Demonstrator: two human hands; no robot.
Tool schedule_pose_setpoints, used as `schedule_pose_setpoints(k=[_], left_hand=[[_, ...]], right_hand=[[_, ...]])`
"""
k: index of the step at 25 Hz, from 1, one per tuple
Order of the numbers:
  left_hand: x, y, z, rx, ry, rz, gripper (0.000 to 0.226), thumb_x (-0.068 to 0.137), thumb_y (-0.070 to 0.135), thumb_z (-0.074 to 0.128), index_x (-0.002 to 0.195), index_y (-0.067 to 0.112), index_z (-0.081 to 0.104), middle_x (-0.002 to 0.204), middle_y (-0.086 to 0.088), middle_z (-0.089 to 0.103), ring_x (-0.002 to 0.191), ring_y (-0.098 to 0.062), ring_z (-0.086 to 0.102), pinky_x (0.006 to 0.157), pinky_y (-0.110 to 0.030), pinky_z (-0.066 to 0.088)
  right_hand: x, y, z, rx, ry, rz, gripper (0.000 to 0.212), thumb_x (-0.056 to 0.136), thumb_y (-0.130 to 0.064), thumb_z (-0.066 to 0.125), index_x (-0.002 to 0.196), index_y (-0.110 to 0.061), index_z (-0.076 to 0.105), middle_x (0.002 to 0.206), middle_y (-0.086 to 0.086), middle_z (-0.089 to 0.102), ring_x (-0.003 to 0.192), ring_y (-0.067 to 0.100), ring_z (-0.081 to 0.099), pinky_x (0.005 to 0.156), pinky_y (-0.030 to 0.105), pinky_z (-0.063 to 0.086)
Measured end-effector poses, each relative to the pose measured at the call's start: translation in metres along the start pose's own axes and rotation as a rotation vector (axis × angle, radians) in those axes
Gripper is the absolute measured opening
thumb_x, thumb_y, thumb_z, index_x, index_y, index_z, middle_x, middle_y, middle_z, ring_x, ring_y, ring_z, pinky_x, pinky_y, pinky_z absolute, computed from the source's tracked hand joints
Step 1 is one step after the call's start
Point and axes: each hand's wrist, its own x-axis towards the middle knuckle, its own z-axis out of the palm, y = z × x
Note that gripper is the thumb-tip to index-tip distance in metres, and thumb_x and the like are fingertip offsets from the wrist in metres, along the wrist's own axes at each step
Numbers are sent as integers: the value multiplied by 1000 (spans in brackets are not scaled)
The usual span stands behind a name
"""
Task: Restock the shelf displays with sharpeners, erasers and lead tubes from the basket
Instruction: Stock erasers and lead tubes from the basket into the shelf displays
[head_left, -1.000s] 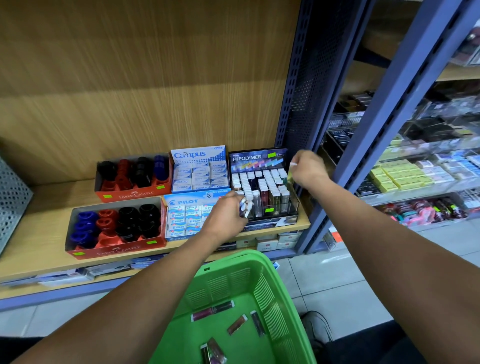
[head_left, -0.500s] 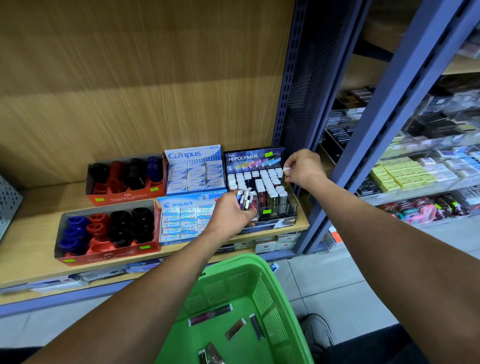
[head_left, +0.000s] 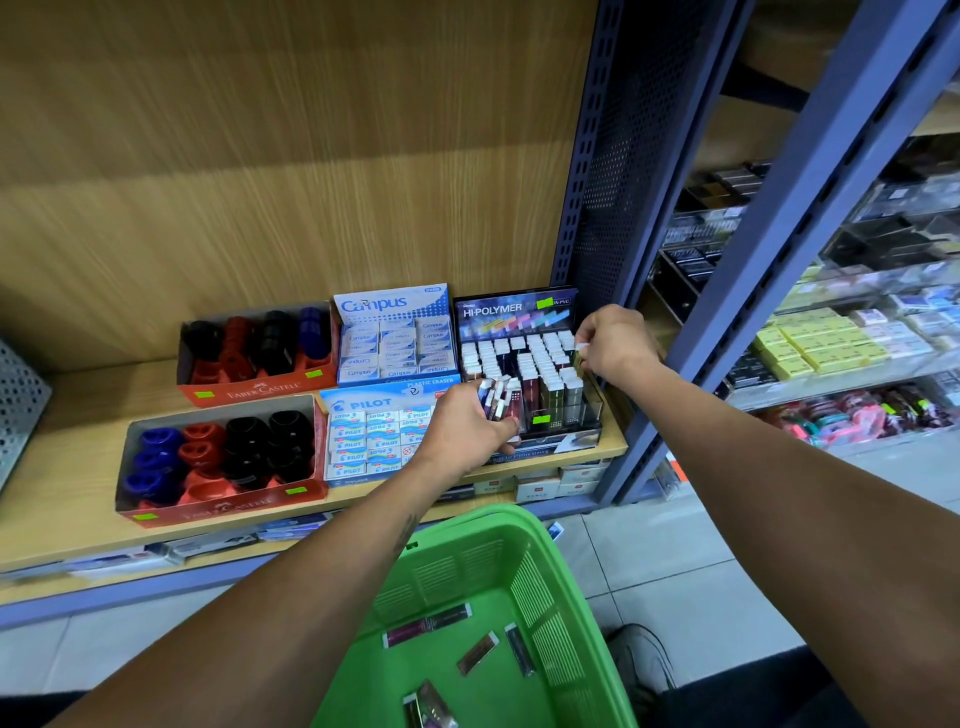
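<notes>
**Both hands at the lead-tube display**

The left hand grips a fanned bunch of slim white-capped lead tubes at the front left corner of the black Hi-Polymer display rack, which stands at the right end of the wooden shelf board. The right hand pinches a single white-capped lead tube at the rack's right edge, over its back rows. Left of the rack sit a blue Campus eraser box and a blue Pilot eraser box, then two red Faber-Castell cartons of round sharpeners. Below the arms, the green slatted plastic basket holds several loose dark lead tubes lying flat on its floor.
</notes>
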Motion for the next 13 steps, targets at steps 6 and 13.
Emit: schedule_pose_setpoints(k=[6, 13], left_hand=[[1, -5, 5, -35, -5, -38, 16, 85, 4, 73, 97, 0, 62, 87, -14, 72, 66, -25, 74, 70, -53, 61], [-12, 16, 3, -485, 47, -224, 33, 78, -8, 77, 107, -10, 62, 105, -23, 70, 80, -35, 74, 61, -33, 62]], right_hand=[[-4, 9, 20, 20, 5, -40, 30, 91, 4, 61, 109, -17, 70, 118, 14, 66, 101, 32, 65, 86, 37, 57], [-37, -8, -7, 444, 25, -47, 16, 89, -3, 63, 97, -14, 72, 91, 5, 71, 82, 21, 65, 69, 26, 48]])
